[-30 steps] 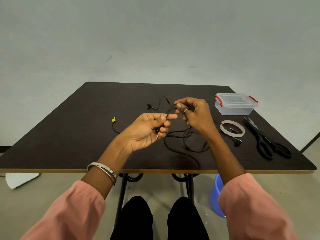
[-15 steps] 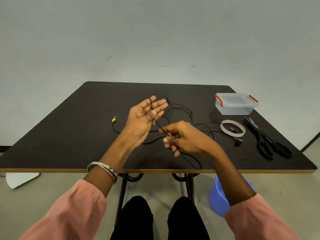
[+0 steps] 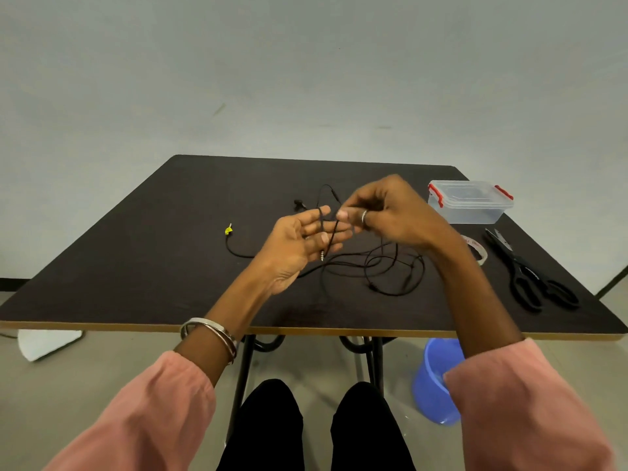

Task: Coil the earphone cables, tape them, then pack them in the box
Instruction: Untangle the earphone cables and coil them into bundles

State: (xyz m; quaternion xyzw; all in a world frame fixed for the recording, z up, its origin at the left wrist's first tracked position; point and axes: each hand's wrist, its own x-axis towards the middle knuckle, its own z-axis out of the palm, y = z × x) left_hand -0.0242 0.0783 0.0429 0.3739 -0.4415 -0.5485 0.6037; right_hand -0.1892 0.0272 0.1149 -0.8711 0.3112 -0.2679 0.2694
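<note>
Winding is what we are watching: the left hand (image 3: 299,239) is lying palm-up with its fingers (image 3: 319,215) spread and straight, acting as a former, while the black earphone cable (image 3: 373,263) is running across those fingers, its metal plug (image 3: 322,255) dangling just below them. The right hand (image 3: 390,212) is pinching the cable between thumb and curled fingertips, right beside the left fingertips, and feeding it over. This cable is looking thin, light and floppy, so it is likely to spring out of any loop that is not held; pinching it close to the winding point and keeping a little tension seems the safer hold, and the earbud ends and plug joint are probably the weak spots to avoid tugging. Most of the cable is lying in loose tangled loops on the dark surface (image 3: 136,266) under the right wrist, and those loops could be snagging each other as they are pulled up. A second cable with a yellow-marked plug (image 3: 228,230) is lying to the left, well apart. Off to the right, the clear box (image 3: 470,202) with red clips is sitting lidded, the tape roll (image 3: 479,249) is partly hidden behind the right forearm, and the black scissors (image 3: 530,277) are lying just beyond it. A blue bucket (image 3: 431,382) is standing on the floor below.
</note>
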